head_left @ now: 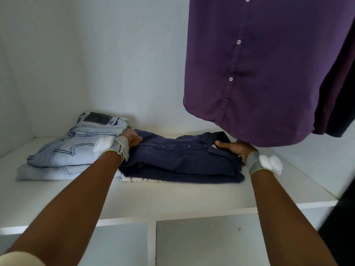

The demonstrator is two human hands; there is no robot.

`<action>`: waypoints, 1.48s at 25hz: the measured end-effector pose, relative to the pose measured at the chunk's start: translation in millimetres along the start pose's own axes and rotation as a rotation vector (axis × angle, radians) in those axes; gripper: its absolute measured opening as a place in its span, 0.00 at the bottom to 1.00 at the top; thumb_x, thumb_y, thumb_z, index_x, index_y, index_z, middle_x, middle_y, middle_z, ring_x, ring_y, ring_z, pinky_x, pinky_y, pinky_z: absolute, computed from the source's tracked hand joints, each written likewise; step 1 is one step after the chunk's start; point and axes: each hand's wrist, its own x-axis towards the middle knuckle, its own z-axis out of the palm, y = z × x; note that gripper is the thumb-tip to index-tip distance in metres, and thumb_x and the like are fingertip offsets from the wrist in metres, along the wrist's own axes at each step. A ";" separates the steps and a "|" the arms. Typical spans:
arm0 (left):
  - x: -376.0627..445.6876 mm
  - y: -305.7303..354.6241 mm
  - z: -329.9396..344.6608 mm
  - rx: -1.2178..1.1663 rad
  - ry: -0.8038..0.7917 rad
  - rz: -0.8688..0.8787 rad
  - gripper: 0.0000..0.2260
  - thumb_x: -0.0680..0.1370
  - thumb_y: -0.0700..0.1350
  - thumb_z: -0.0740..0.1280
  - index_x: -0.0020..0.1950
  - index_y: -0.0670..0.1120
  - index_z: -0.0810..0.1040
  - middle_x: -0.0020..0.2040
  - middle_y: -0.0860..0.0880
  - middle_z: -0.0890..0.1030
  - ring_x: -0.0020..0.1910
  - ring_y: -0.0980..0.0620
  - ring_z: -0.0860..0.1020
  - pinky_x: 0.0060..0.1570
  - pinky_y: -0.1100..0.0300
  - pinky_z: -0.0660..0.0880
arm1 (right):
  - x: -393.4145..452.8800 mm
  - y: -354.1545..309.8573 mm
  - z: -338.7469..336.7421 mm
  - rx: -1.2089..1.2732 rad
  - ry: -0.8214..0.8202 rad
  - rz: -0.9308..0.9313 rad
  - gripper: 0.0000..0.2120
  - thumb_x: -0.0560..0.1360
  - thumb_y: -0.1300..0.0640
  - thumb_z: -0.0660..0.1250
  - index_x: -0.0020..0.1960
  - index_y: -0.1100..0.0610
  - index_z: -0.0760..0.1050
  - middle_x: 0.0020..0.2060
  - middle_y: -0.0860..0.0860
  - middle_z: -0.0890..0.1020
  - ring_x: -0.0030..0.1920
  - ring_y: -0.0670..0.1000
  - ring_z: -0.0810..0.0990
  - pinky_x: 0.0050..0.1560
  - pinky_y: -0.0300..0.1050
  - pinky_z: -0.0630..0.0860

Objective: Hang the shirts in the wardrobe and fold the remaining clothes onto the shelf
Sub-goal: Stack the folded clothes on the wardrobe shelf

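Both arms reach into the wardrobe. The left hand point(132, 139) holds the far left edge of a folded dark blue shirt point(182, 158), its fingers bent over the cloth. The right hand point(235, 148) holds the right edge, thumb on top and fingers tucked under where I cannot see them. One hand on each side keeps the fold neat while the shirt goes down.

The blue shirt lies on the white shelf point(172, 198), on top of a white cloth with dark marks point(140, 179) that peeks out at the near edge. Just to its left sit folded pale jeans point(76, 150), touching it. So the folded things make a row.

A purple shirt point(259, 73) hangs above on the right, its hem just over the right hand. I think the blue shirt only needs letting go now.
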 end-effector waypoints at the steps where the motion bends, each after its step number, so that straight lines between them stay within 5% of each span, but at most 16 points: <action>1: -1.9 -0.4 -0.8 -0.007 -0.019 -0.015 0.24 0.81 0.47 0.62 0.72 0.34 0.65 0.73 0.38 0.67 0.71 0.41 0.68 0.66 0.56 0.65 | 0.4 -2.4 0.7 0.064 0.003 -0.007 0.47 0.66 0.39 0.75 0.75 0.60 0.61 0.71 0.56 0.69 0.69 0.58 0.70 0.68 0.53 0.69; 6: 1.6 -9.3 7.9 -0.341 -0.137 -0.121 0.31 0.75 0.48 0.72 0.71 0.33 0.67 0.69 0.37 0.71 0.67 0.39 0.71 0.65 0.48 0.69 | 32.4 10.3 9.1 0.362 -0.192 0.135 0.48 0.48 0.40 0.84 0.65 0.55 0.76 0.57 0.55 0.83 0.58 0.56 0.80 0.63 0.52 0.75; 10: 5.8 -10.9 10.4 -0.618 -0.058 -0.126 0.26 0.72 0.41 0.75 0.65 0.32 0.72 0.60 0.38 0.78 0.59 0.38 0.77 0.55 0.50 0.74 | 19.3 6.4 15.7 0.518 -0.277 0.137 0.13 0.70 0.51 0.74 0.51 0.58 0.82 0.43 0.53 0.85 0.49 0.52 0.81 0.47 0.44 0.80; 12: 11.9 -6.9 7.1 -0.741 0.013 -0.090 0.20 0.69 0.40 0.76 0.57 0.36 0.77 0.54 0.38 0.81 0.54 0.38 0.79 0.54 0.48 0.77 | 21.3 -3.2 13.5 0.554 -0.234 -0.022 0.08 0.77 0.55 0.67 0.42 0.58 0.81 0.36 0.51 0.84 0.47 0.51 0.78 0.48 0.42 0.78; 14: 25.5 -4.6 0.7 -0.621 0.069 -0.070 0.23 0.66 0.48 0.77 0.56 0.39 0.77 0.55 0.38 0.81 0.55 0.39 0.79 0.57 0.47 0.77 | 27.1 -21.4 14.0 0.448 -0.171 -0.180 0.14 0.79 0.51 0.64 0.47 0.62 0.80 0.43 0.52 0.82 0.53 0.53 0.74 0.56 0.43 0.72; 16: 29.0 -3.9 -0.5 -0.315 0.095 -0.070 0.29 0.70 0.52 0.75 0.64 0.38 0.72 0.62 0.37 0.77 0.62 0.38 0.75 0.61 0.49 0.73 | 37.0 -31.5 16.9 0.227 -0.130 -0.290 0.29 0.76 0.41 0.65 0.62 0.65 0.74 0.56 0.55 0.77 0.60 0.53 0.72 0.65 0.47 0.66; 19: 14.8 5.5 12.8 0.073 0.228 0.018 0.28 0.75 0.50 0.70 0.68 0.37 0.65 0.67 0.36 0.71 0.67 0.36 0.69 0.64 0.46 0.67 | 50.8 -28.1 25.7 -0.121 0.072 -0.259 0.32 0.78 0.46 0.64 0.75 0.62 0.60 0.73 0.55 0.65 0.72 0.56 0.64 0.72 0.46 0.58; 21: 3.7 18.5 22.8 0.386 0.330 0.210 0.22 0.77 0.52 0.66 0.67 0.42 0.69 0.67 0.39 0.69 0.67 0.37 0.67 0.66 0.43 0.64 | 46.9 -33.6 38.9 -0.421 0.183 -0.345 0.30 0.78 0.44 0.64 0.74 0.60 0.63 0.72 0.56 0.67 0.72 0.57 0.65 0.69 0.47 0.60; 23: 1.0 24.9 28.8 0.571 0.176 0.395 0.23 0.78 0.60 0.60 0.70 0.51 0.70 0.73 0.44 0.64 0.73 0.39 0.61 0.70 0.38 0.54 | 37.3 -45.3 52.9 -0.683 0.181 -0.578 0.28 0.76 0.38 0.62 0.69 0.54 0.71 0.68 0.54 0.73 0.69 0.57 0.69 0.66 0.50 0.62; 26: 1.5 11.8 40.3 0.577 -0.236 0.262 0.31 0.75 0.72 0.50 0.76 0.64 0.52 0.80 0.48 0.45 0.77 0.39 0.41 0.68 0.32 0.36 | 37.5 -45.6 77.4 -1.009 -0.109 -0.573 0.33 0.75 0.29 0.54 0.76 0.43 0.59 0.77 0.51 0.60 0.76 0.58 0.56 0.72 0.61 0.50; 30: -3.9 -9.6 61.8 0.484 -0.267 0.223 0.33 0.74 0.73 0.43 0.76 0.64 0.41 0.79 0.48 0.39 0.77 0.40 0.36 0.67 0.34 0.30 | 50.5 -15.0 91.2 -1.154 -0.129 -0.570 0.34 0.74 0.27 0.45 0.77 0.37 0.41 0.79 0.48 0.46 0.78 0.54 0.45 0.73 0.64 0.46; 35: -6.1 -3.9 52.0 0.353 -0.199 0.281 0.28 0.79 0.66 0.51 0.77 0.59 0.55 0.79 0.47 0.52 0.78 0.43 0.47 0.70 0.37 0.34 | 49.9 -15.5 89.4 -1.189 -0.038 -0.602 0.32 0.77 0.31 0.43 0.77 0.39 0.44 0.79 0.49 0.50 0.78 0.54 0.49 0.74 0.62 0.45; 37: -11.4 -6.4 40.9 0.268 -0.111 0.344 0.23 0.79 0.59 0.60 0.72 0.53 0.69 0.75 0.46 0.66 0.75 0.43 0.61 0.74 0.39 0.47 | 42.0 -24.4 91.6 -1.180 -0.010 -0.591 0.30 0.79 0.33 0.46 0.78 0.42 0.50 0.78 0.51 0.56 0.77 0.55 0.54 0.73 0.65 0.44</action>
